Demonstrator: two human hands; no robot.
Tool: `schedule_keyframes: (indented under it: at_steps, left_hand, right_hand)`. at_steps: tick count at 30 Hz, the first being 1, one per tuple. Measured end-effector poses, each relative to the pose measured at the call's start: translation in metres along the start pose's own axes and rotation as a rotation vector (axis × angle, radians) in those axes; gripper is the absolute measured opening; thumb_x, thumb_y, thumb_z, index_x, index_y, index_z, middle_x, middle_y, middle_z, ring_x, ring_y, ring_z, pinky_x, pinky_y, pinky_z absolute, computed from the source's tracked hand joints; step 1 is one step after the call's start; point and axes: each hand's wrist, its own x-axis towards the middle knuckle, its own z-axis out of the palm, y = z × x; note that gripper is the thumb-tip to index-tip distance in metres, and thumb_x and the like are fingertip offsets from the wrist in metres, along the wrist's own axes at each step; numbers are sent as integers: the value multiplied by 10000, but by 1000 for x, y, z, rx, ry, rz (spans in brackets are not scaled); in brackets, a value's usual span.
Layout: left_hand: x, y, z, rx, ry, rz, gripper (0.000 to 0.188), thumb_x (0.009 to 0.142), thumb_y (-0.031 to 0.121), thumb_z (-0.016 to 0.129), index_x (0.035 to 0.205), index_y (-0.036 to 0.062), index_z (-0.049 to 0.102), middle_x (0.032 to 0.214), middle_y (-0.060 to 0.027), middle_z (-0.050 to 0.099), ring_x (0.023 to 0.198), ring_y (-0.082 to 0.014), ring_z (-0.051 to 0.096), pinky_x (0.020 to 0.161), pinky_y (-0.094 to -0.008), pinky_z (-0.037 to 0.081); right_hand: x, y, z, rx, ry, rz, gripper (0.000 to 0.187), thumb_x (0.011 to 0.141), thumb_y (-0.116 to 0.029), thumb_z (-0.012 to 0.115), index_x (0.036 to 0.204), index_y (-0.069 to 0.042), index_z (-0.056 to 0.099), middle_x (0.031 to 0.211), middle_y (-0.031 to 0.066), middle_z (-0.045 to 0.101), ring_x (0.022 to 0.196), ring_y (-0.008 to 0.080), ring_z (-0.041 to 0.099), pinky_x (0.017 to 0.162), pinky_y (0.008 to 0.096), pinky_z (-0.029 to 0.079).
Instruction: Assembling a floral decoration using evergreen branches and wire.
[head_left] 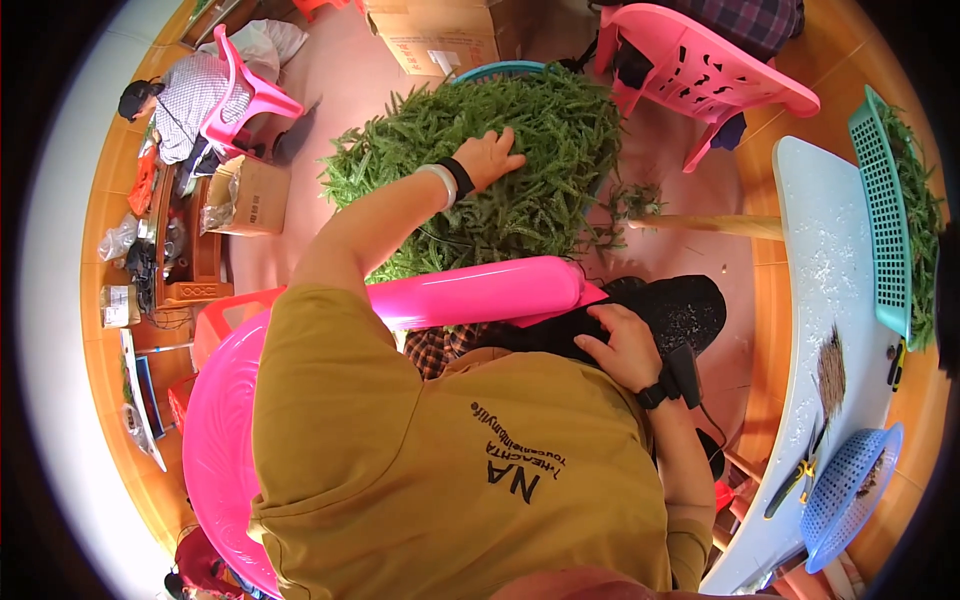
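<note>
Mustard shirt [470, 450] is filling the foreground. Left hand [488, 160] is resting, fingers loosely splayed, on green sprigs [545, 205] heaping past the blue tub's [500, 68] far rim (likely set close for reach); right hand [622, 347], fingers parted, is lying on black cloth [545, 337].

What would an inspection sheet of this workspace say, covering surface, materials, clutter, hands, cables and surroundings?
Surface: pale blue table at right, strewn with white specks.
Job's things: green sprigs heaped over a blue-rimmed tub; more sprigs in the teal basket on the table.
Clutter: yellow-handled pliers, thin brown sticks and a blue basket on the table; loose sprigs on the floor.
Hands: left hand on the heap, fingers apart; right hand on black fabric.
Cables: dark cable below the right wrist.
Surroundings: co-worker by a pink chair; cardboard box nearby.
</note>
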Motion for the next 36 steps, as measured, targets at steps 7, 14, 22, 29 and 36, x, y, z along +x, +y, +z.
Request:
schedule_keyframes:
  at_steps: [7, 14, 22, 29, 36]
  left_hand:
    - [-1, -36, 4, -290, 240, 14, 548, 638, 5, 646, 1142, 157, 495, 1046, -187, 471, 936, -335, 529, 769, -393, 470]
    - [-24, -80, -18, -932, 714, -271, 460, 687, -54, 592, 1108, 99, 486, 923, -146, 559, 826, -269, 569, 710, -354, 471]
    - [-25, -99, -69, -1698, 816, -335, 386, 763, -34, 583, 1134, 22, 496, 937, -99, 605, 785, -178, 581, 671, -322, 482]
    - [11, -91, -133, -1748, 736, -86, 370, 768, -50, 559, 1125, 29, 503, 943, -73, 604, 807, -182, 582, 658, -304, 484]
    - [56, 8, -285, -1706, 644, 574, 342, 831, 29, 557, 1166, 56, 494, 1052, -58, 586, 938, -149, 577, 784, -299, 487]
  right_hand:
    - [-2, 8, 7, 21, 30, 27, 366, 695, -214, 683, 966, 17, 601, 943, 175, 597, 910, 347, 550, 791, 402, 443]
    - [0, 10, 11, -10, 80, -15, 341, 679, -187, 685, 941, 17, 607, 916, 173, 602, 894, 346, 550, 783, 398, 442]
    - [-3, 15, 13, 16, 100, -36, 328, 678, -180, 686, 932, 13, 609, 912, 162, 605, 895, 343, 550, 789, 396, 442]
    - [-10, 22, 15, 19, 153, -89, 317, 678, -188, 688, 920, 3, 615, 920, 159, 603, 906, 339, 548, 796, 396, 442]
    - [-27, 26, 15, -43, 198, -131, 330, 696, -210, 685, 941, -4, 603, 944, 147, 593, 924, 319, 547, 810, 391, 442]
